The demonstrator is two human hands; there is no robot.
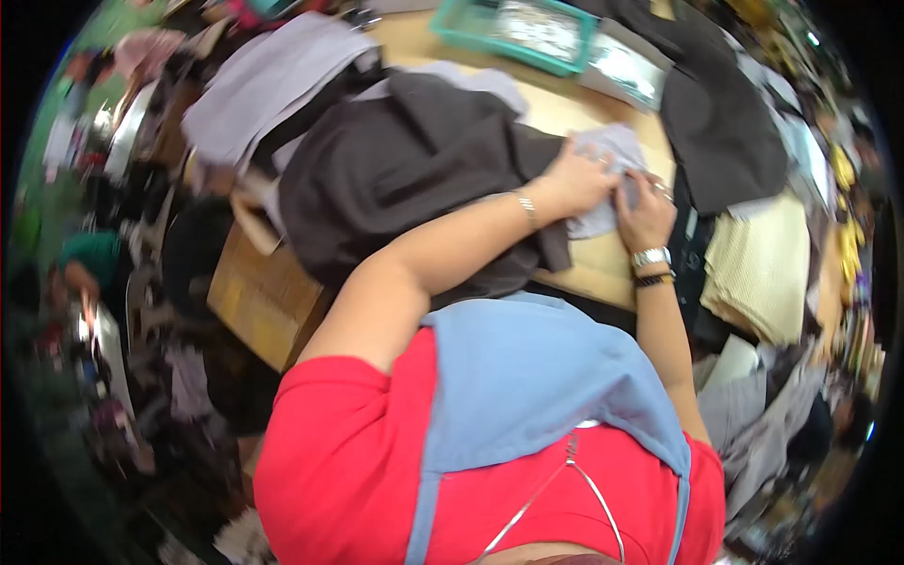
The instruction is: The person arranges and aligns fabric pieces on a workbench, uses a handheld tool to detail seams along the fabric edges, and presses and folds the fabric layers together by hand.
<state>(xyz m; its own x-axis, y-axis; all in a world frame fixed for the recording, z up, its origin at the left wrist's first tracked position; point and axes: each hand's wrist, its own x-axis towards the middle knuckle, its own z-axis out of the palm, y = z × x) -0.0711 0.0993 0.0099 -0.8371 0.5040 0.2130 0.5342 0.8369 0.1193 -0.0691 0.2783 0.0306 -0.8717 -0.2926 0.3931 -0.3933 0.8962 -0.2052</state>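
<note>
Cloth: a small pale lilac piece (pixel 617 141) is lying on the wooden table (pixel 603 270), both hands touching it.
Left hand: the left hand (pixel 581 179) is resting on the cloth with its fingers bent; blur is hiding whether they are pinching it, so I cannot tell.
Right hand: the right hand (pixel 646 215) is standing narrow, holding the cloth's edge between thumb and fingers.
Wrists: the left is wearing a bracelet (pixel 527 209), the right a metal watch (pixel 652 256).
Dark fabric: a rumpled heap (pixel 405 155) is spreading beside the left forearm.
Table's far side: a teal tray (pixel 565 65) is sitting near a shiny packet (pixel 623 73).
Right of the table: cream ribbed fabric (pixel 761 268) is lying folded in a stack.
Clothing: the person is wearing a blue apron (pixel 537 377) over a red top (pixel 325 461).
</note>
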